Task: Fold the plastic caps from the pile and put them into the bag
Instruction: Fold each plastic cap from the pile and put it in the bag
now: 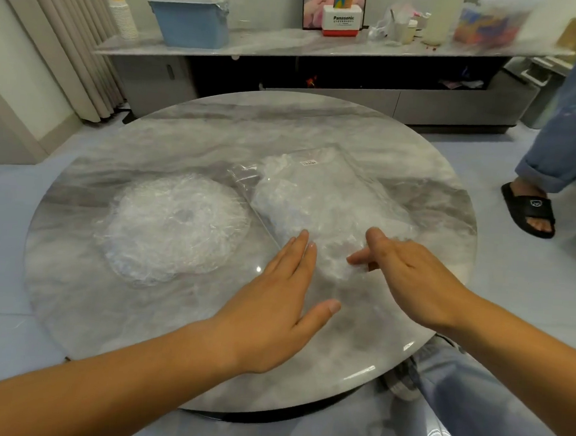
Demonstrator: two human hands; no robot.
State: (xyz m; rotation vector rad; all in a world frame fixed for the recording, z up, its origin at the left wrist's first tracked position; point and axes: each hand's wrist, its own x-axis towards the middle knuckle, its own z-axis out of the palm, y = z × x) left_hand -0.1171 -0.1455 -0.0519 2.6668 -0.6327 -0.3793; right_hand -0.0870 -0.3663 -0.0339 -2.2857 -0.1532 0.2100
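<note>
Your left hand (275, 298) lies flat, fingers straight and together, with the fingertips at the near left edge of the clear rectangular plastic bag (331, 200). Your right hand (408, 275) is relaxed and grasps nothing, its fingers resting on the bag's near end. The bag lies mid-right on the round grey marble table (217, 139), its long axis running away from you. The round pile of crinkled clear plastic caps (174, 227) sits just to its left.
</note>
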